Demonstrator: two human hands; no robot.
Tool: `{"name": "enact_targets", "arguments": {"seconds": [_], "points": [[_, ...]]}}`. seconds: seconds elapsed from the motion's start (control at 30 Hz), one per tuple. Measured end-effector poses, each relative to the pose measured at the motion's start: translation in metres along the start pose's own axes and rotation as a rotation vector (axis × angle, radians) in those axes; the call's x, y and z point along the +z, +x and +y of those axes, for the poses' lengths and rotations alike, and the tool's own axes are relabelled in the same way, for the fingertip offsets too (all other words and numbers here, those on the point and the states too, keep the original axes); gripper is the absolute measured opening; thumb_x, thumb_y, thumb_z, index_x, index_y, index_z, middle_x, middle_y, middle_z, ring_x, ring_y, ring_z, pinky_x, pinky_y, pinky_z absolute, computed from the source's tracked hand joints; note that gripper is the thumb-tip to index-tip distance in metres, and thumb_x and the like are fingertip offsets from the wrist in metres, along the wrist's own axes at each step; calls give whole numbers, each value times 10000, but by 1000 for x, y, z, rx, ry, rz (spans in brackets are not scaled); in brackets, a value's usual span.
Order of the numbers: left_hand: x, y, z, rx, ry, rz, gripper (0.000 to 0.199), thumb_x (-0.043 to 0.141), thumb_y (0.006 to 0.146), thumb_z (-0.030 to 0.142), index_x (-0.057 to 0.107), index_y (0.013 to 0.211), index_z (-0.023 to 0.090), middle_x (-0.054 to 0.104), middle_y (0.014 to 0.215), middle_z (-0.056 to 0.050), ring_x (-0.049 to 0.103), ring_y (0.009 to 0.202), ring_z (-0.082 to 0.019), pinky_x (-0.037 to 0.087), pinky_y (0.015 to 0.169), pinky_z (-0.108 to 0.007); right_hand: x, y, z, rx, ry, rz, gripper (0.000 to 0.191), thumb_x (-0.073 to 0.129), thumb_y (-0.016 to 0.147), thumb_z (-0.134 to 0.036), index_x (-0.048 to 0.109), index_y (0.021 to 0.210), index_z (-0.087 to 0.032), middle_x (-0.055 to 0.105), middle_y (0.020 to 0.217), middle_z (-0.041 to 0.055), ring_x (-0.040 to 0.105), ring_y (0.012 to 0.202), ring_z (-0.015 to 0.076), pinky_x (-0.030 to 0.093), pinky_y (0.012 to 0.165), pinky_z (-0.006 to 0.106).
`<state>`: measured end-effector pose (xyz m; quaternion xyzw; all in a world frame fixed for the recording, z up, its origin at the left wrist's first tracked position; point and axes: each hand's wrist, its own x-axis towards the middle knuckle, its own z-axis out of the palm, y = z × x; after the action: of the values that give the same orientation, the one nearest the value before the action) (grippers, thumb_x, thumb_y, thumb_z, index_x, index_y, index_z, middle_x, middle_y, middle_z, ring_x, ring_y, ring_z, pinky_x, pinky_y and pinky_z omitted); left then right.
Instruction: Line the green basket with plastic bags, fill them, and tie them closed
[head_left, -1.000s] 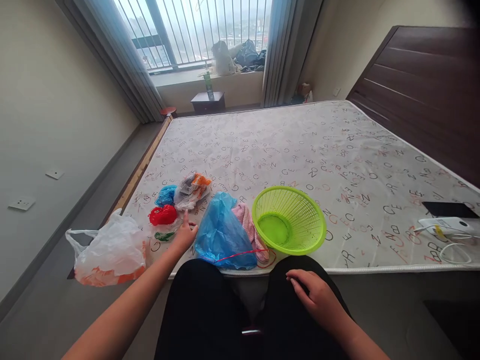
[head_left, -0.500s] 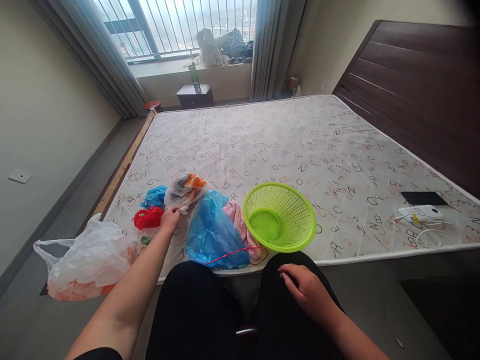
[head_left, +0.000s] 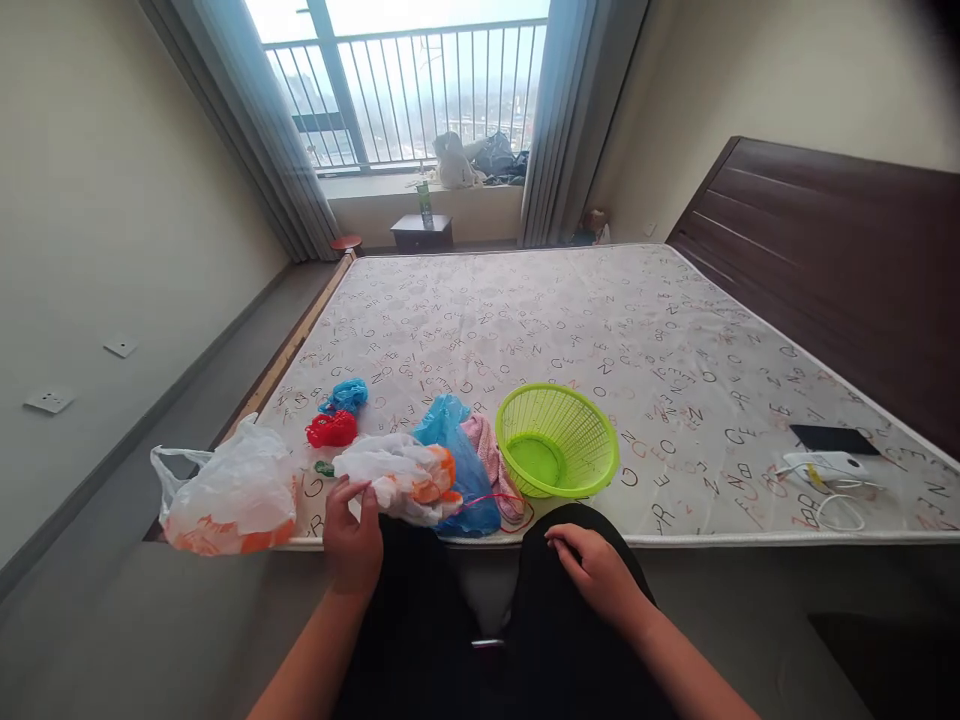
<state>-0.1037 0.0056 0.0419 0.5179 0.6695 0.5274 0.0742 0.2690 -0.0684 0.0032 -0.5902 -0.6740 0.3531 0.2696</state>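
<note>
The left hand (head_left: 354, 535), pinching the crumpled white bag (head_left: 394, 470), has drawn it to the mattress's (head_left: 510, 310) near edge; the right hand (head_left: 600, 570) (loosely curled, empty) rests by the knee (head_left: 538, 560).

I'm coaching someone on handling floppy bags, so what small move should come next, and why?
Probably bring the right hand over to steady the loose side of the crumpled white-and-orange bag. The left hand seems to grip only its near left edge, the rest spreads partly over the large blue bag, and the right hand rests on the leg, holding nothing.
</note>
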Motion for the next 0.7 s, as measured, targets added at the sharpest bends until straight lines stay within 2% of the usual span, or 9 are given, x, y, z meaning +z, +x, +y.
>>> {"name": "enact_targets", "arguments": {"seconds": [0.07,0.13,0.2,0.3,0.37,0.43,0.53,0.6,0.7], "points": [[-21,-23,22,162,-2,-73,181,571,957,396,663,953,241,713,1048,-79,591,1300,-275,439,1165,-499,5,-3,-18,-12,139,-12,280,489,995,-348,706,1129,-234,752,1107,103,707,1018,262,555,935,432],[-40,-40,46,302,-42,-190,121,611,937,343,688,892,262,729,966,-59,629,1238,-278,435,1165,-541,14,-8,-47,-36,280,-50,305,518,987,-351,660,1232,-237,727,1193,111,694,1096,260,558,954,432],[-56,-52,70,396,-107,-332,95,640,922,300,721,876,280,750,939,-45,660,1180,-273,428,1168,-564,26,-14,-82,-107,381,-139,449,616,947,-342,566,1387,-267,644,1377,111,636,1239,271,546,995,446],[-70,-71,99,384,-226,-553,129,642,931,275,770,928,291,767,961,-48,706,1061,-244,545,1055,-477,41,-21,-133,-222,538,-219,869,806,811,-325,354,1553,-316,499,1542,110,546,1362,297,502,1073,484],[-74,-83,109,279,-292,-614,164,617,947,285,781,963,277,767,1035,-67,720,1020,-227,600,950,-397,48,-25,-156,-196,671,-219,964,848,761,-314,303,1557,-325,569,1454,104,621,1260,286,526,1033,471],[-75,-93,112,133,-333,-597,192,612,945,316,764,1045,257,756,1108,-83,722,1035,-229,605,933,-377,51,-29,-168,-132,761,-195,865,840,769,-335,368,1493,-313,660,1280,77,687,1098,261,561,945,435],[-74,-99,108,-38,-343,-597,396,653,909,355,652,1290,245,746,1078,-77,726,955,-216,611,883,-361,50,-33,-166,-45,794,-88,454,772,843,-438,572,1209,-260,701,1072,46,687,953,236,565,837,380],[-74,-97,105,-51,-290,-643,479,675,884,333,602,1350,247,730,996,-49,705,830,-185,607,791,-325,48,-35,-159,1,792,7,335,729,868,-517,590,986,-236,691,941,30,660,859,219,551,763,348],[-77,-93,104,46,-199,-728,313,661,866,281,683,1176,248,713,1001,-40,655,744,-159,581,711,-293,49,-35,-149,47,795,107,400,701,862,-596,515,856,-242,622,772,-7,590,719,191,523,683,324]]}}
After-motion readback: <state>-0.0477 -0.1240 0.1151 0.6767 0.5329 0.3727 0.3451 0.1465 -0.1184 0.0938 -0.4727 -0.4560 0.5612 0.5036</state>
